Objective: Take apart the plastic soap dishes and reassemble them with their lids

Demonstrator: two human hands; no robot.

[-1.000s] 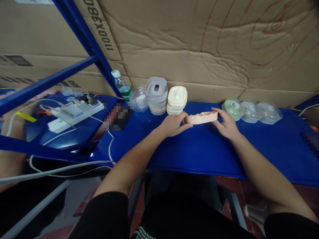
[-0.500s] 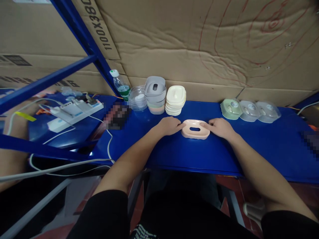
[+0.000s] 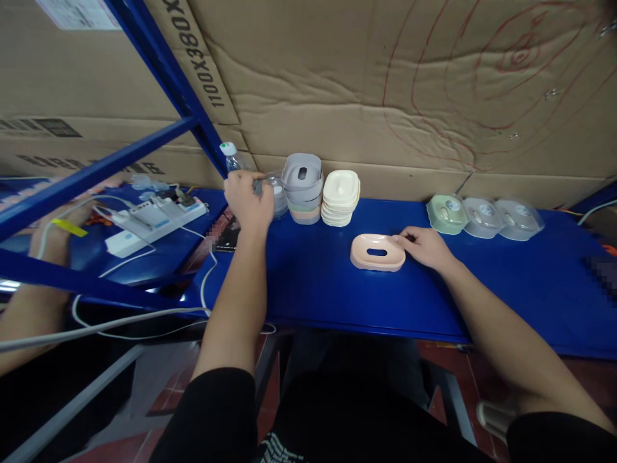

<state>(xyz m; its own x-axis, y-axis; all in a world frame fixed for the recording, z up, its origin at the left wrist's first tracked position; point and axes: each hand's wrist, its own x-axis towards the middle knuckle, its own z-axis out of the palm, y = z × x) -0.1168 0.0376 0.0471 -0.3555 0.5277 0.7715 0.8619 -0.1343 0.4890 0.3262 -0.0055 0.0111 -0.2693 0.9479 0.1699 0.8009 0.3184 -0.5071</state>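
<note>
A pink soap-dish-like tray (image 3: pixel 377 262) with an oval slot lies on the blue table. My right hand (image 3: pixel 427 247) grips its right rim, thumb on top and fingers curled at the side. My left hand (image 3: pixel 251 200) is reached out over the back left, fingers apart, beside a stack of clear plastic covers (image 3: pixel 279 199) that it partly hides. Whether its fingertips touch the covers cannot be seen. Right of those stand a stack of grey, green and pink trays (image 3: pixel 303 177) and a pile of cream pieces (image 3: pixel 340 193).
A water bottle (image 3: pixel 228 150) stands behind my left hand. At the back right sit a green box (image 3: pixel 447 214) and two grey boxes (image 3: pixel 484 218) with clear covers. A power strip (image 3: pixel 154 225), white cables and a co-worker's arm (image 3: pixel 45 270) are beyond the blue frame (image 3: pixel 110 157).
The pink tray was lowered from the air onto the table and turned slot side up. My left hand then left it and moved back left to the clear covers; my right hand stayed at the rim.
</note>
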